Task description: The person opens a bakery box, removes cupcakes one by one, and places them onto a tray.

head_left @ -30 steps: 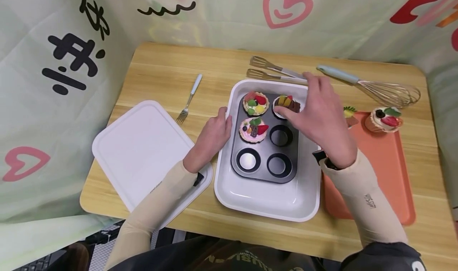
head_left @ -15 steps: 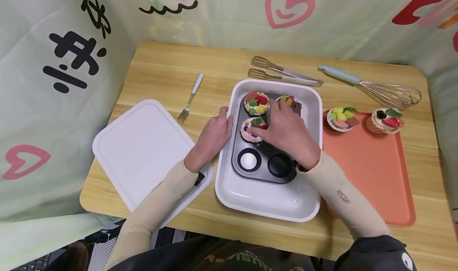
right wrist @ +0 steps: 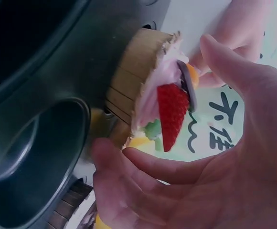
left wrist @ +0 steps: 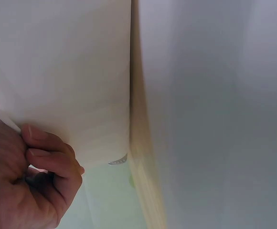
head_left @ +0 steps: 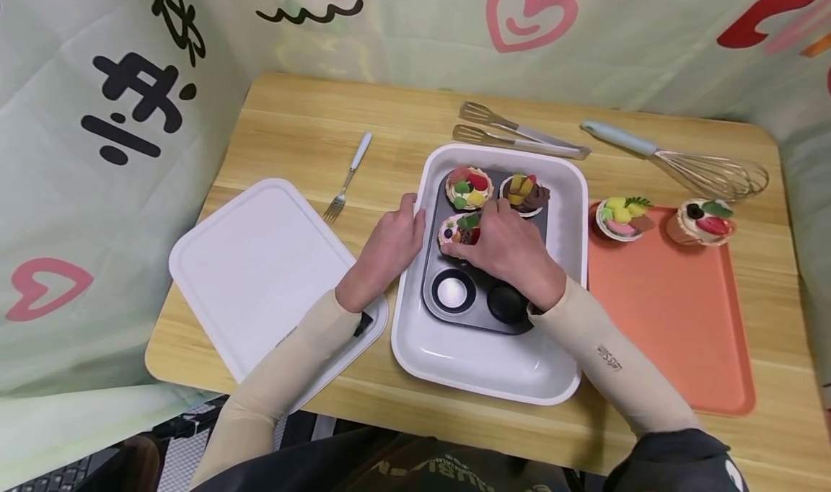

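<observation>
A white tub (head_left: 480, 376) holds a dark muffin tin (head_left: 477, 322). My left hand (head_left: 388, 247) grips its left rim, fingers curled over the edge in the left wrist view. My right hand (head_left: 513, 250) curves around a pink-creamed cupcake (head_left: 452, 231) with a strawberry (right wrist: 173, 114), in the tin's middle left cup. Its thumb is at the near edge and its fingers are at the far side. Behind it in the tin sit a fruit cupcake (head_left: 469, 187) and a chocolate-topped cupcake (head_left: 524, 194). The palm hides the middle right cup.
On the right, an orange tray (head_left: 671, 326) carries a yellow-fruit cupcake (head_left: 622, 218) and a strawberry cupcake (head_left: 701, 223). Tongs (head_left: 526, 142) and a whisk (head_left: 701, 166) lie at the back. To the left are a fork (head_left: 348, 178) and a white lid-like board (head_left: 260, 254).
My right hand has left the chocolate-topped cupcake at the back right and moved left and nearer, around the pink cupcake. The left hand keeps its place on the tub rim.
</observation>
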`<action>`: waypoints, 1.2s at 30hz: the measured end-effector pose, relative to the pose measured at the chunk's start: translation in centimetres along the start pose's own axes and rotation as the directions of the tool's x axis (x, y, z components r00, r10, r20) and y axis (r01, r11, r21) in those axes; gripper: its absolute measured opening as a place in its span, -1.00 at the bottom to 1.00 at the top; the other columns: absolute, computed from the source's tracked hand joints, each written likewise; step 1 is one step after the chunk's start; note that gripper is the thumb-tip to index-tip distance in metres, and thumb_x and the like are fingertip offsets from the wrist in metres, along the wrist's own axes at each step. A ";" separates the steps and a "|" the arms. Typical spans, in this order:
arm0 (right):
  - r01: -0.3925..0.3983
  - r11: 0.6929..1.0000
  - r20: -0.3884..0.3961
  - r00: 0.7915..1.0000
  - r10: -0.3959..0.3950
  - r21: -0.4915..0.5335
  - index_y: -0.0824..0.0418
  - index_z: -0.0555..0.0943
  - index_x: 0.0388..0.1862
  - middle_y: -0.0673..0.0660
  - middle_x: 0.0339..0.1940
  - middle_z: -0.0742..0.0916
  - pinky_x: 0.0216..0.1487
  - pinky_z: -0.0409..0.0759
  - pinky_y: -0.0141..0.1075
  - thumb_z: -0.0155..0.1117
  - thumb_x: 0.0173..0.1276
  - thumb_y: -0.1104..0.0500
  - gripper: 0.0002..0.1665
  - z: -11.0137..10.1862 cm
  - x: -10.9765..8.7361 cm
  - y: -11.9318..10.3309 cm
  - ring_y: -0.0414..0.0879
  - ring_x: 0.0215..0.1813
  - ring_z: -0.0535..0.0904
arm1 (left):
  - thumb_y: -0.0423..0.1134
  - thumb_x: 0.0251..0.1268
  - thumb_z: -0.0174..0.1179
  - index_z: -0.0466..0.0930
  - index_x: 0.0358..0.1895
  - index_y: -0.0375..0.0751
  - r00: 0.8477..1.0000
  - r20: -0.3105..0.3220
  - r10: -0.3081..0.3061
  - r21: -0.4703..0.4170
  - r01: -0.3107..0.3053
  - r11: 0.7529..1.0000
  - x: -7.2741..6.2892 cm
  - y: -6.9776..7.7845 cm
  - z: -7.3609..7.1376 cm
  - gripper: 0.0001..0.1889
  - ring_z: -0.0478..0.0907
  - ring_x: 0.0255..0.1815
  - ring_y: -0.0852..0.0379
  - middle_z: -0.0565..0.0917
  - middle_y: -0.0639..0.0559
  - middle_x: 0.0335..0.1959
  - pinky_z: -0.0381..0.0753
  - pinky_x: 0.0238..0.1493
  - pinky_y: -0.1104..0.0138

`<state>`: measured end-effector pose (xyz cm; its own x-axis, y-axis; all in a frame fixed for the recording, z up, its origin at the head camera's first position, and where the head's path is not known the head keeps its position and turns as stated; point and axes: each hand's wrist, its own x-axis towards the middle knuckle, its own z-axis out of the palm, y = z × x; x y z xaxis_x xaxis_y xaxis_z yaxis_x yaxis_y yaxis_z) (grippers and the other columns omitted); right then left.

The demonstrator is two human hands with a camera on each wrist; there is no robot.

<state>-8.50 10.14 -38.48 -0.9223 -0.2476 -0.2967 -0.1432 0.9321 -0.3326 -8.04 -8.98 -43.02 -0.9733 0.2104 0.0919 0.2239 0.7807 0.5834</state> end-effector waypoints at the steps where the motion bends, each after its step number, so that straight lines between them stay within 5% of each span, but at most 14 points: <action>1: 0.001 1.000 0.000 1.000 -0.001 -0.002 0.58 0.38 0.23 0.41 -0.04 0.54 -0.20 0.61 0.07 0.40 0.10 -0.45 0.20 0.1 0.0 0.0 0.16 -0.17 0.58 | -0.26 0.60 -0.08 0.35 0.22 -0.49 1.000 0.001 0.001 -0.002 -0.001 1.000 0.0 0.0 0.0 -0.65 0.68 -0.50 -0.11 0.61 -0.29 -0.54 0.60 -0.57 0.16; 18: -0.003 0.998 0.016 1.000 0.001 0.067 0.55 0.19 0.40 0.46 0.15 0.48 0.04 0.60 0.11 0.56 -0.04 -0.38 0.38 1.2 0.6 0.1 0.22 0.03 0.57 | -0.27 0.59 -0.06 0.36 0.22 -0.49 1.000 0.005 -0.005 -0.007 0.005 1.000 0.0 0.0 -0.1 -0.65 0.69 -0.48 -0.13 0.63 -0.32 -0.50 0.61 -0.56 0.15; 36: 0.026 0.997 0.015 1.000 -0.028 0.073 0.60 0.35 0.19 0.39 -0.02 0.53 -0.08 0.60 0.03 0.46 0.09 -0.14 0.00 1.4 1.0 0.4 0.19 -0.16 0.57 | -0.26 0.60 -0.08 0.36 0.23 -0.49 1.000 0.004 -0.018 -0.014 0.018 1.000 0.0 0.0 -0.1 -0.64 0.68 -0.49 -0.13 0.62 -0.31 -0.52 0.61 -0.57 0.14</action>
<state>-8.91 9.86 -40.17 -0.9126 -0.2771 -0.3006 -0.1410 0.9034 -0.4049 -8.04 -9.02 -42.96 -0.9768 0.1991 0.0784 0.2060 0.7757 0.5965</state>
